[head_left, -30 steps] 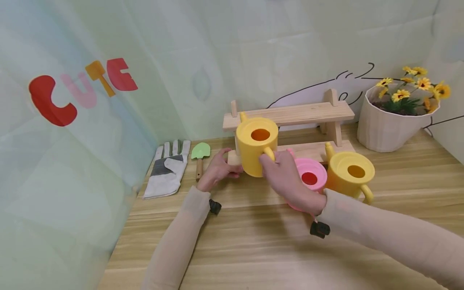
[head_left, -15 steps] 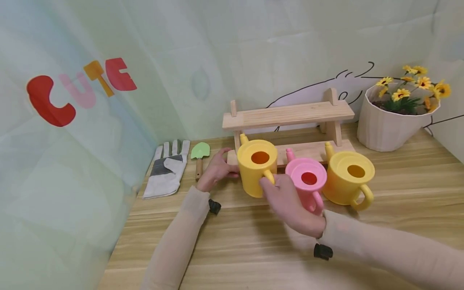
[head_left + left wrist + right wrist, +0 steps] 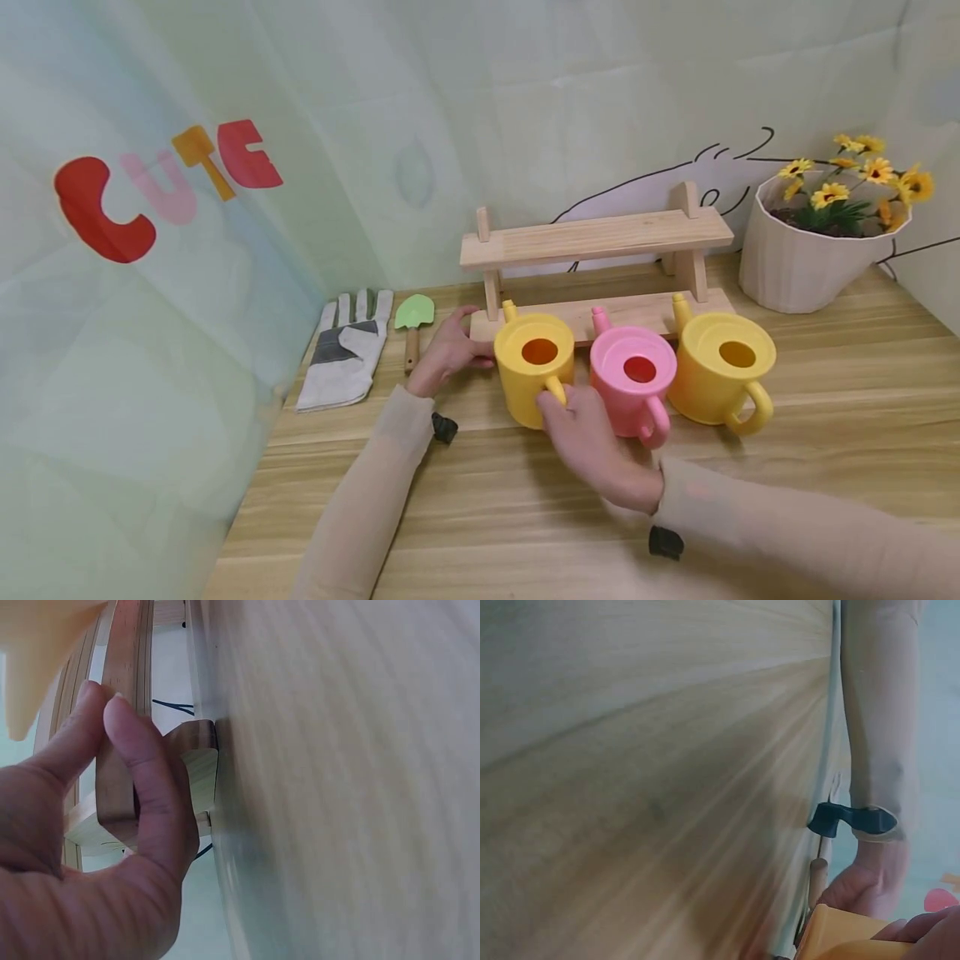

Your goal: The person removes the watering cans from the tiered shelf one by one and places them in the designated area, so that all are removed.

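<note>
My right hand (image 3: pixel 596 450) grips the handle of the leftmost yellow watering can (image 3: pixel 517 387), which stands low at the front of a two-tier wooden plant stand (image 3: pixel 600 237). Part of that can also shows at the bottom of the right wrist view. My left hand (image 3: pixel 450 350) holds the left end of the stand's lower plank; in the left wrist view its thumb and fingers pinch the board (image 3: pixel 116 784) from both sides. A pink watering can (image 3: pixel 622 404) and a second yellow watering can (image 3: pixel 697 387) stand in a row to the right, spouts pointing at the stand.
On the left lie a grey-white work glove (image 3: pixel 348 350) and a small green trowel (image 3: pixel 415 312) with a wooden handle. A white pot (image 3: pixel 791 262) of yellow flowers (image 3: pixel 828 197) stands at the back right. Printed cloth (image 3: pixel 405 100) hangs behind the wooden table (image 3: pixel 480 517).
The right hand has lowered the yellow watering can from in front of the upper tier to beside the pink can, which is now fully uncovered. The left hand keeps its hold on the stand.
</note>
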`<control>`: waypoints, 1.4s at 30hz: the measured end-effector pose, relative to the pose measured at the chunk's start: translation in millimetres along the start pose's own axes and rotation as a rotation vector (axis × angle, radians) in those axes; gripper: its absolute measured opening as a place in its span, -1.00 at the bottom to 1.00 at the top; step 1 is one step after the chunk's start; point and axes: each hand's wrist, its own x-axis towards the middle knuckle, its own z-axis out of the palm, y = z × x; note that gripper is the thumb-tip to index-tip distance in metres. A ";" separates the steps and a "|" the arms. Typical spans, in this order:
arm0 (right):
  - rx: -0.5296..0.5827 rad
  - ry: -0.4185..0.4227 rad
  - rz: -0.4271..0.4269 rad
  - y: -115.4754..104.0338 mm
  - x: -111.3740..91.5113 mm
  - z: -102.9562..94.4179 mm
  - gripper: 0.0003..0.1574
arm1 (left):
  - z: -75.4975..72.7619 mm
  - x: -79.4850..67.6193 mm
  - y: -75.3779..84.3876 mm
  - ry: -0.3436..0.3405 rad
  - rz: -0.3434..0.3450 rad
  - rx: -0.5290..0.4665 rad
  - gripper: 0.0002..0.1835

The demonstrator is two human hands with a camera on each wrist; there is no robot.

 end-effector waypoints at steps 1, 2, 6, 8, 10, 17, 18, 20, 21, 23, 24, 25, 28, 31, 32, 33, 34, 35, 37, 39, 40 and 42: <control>0.002 0.004 0.010 -3.2 -2.9 0.5 -0.47 | 0.2 0.2 -0.1 0.001 -0.001 -0.001 0.03; 0.000 0.004 0.012 -3.1 -4.0 1.3 -0.47 | 0.3 0.4 -0.2 0.002 -0.003 -0.004 0.03; -0.001 0.011 0.007 -1.0 -6.8 3.3 -0.46 | 0.8 1.3 -1.2 0.003 0.000 -0.008 0.03; 0.007 0.014 -0.002 1.1 -7.5 4.4 -0.46 | 0.9 1.8 -1.9 0.004 0.003 -0.003 0.03; 0.016 0.017 -0.030 7.6 -6.0 5.5 -0.46 | 1.0 1.9 -2.5 0.006 0.007 0.002 0.03; 0.039 0.031 -0.015 8.8 -10.1 8.1 -0.46 | 2.2 0.6 -3.2 0.004 0.016 0.005 0.02; 0.043 0.032 -0.016 9.1 -10.7 8.4 -0.46 | 2.3 0.3 -3.1 0.004 0.015 0.005 0.02; 0.049 0.032 -0.013 9.5 -11.1 9.1 -0.47 | 2.5 -0.2 -2.8 0.005 0.012 0.004 0.02; 0.052 0.031 -0.013 10.4 -10.8 9.5 -0.47 | 2.6 0.0 -2.9 0.005 0.012 0.004 0.02; 0.055 0.033 -0.007 17.4 -7.4 11.3 -0.47 | 2.6 -0.3 -2.7 0.007 0.011 0.006 0.02; 0.053 0.038 -0.003 24.2 -3.6 12.8 -0.46 | 2.7 -0.1 -2.9 0.008 0.010 0.006 0.02; 0.044 0.042 -0.008 32.6 1.0 14.4 -0.46 | 2.7 0.1 -3.0 0.007 0.012 0.009 0.02; 0.028 0.050 0.003 52.5 11.5 17.9 -0.45 | 2.9 -0.3 -1.9 0.007 0.019 0.017 0.01; 0.022 0.038 0.005 40.2 3.2 16.0 -0.46 | 2.9 -1.4 -0.9 0.009 0.022 0.022 0.01; 0.028 0.033 0.010 32.7 -1.4 14.6 -0.46 | 2.8 -1.7 -0.5 0.011 0.020 0.022 0.01; 0.033 0.025 0.007 25.6 -5.9 13.3 -0.46 | 2.6 -1.3 -0.7 0.013 0.018 0.019 0.00; 0.036 0.018 0.001 19.4 -9.9 12.2 -0.47 | 2.4 -1.2 -0.6 0.014 0.015 0.019 0.00; 0.039 0.017 -0.006 13.8 -13.6 11.3 -0.48 | 2.2 -1.0 -0.5 0.014 0.014 0.018 0.01; 0.043 0.017 -0.019 11.2 -16.0 10.9 -0.48 | 1.7 -0.3 -0.3 0.014 0.012 0.017 0.01; 0.030 0.017 -0.038 16.6 -13.1 11.2 -0.48 | 1.2 0.4 -0.1 0.014 0.013 0.017 0.01; 0.026 0.018 -0.043 16.8 -12.9 11.3 -0.48 | 1.2 0.4 0.4 0.014 0.014 0.018 0.01; 0.023 0.015 -0.045 16.8 -12.6 10.9 -0.48 | 1.3 1.2 0.4 0.017 0.013 0.015 0.01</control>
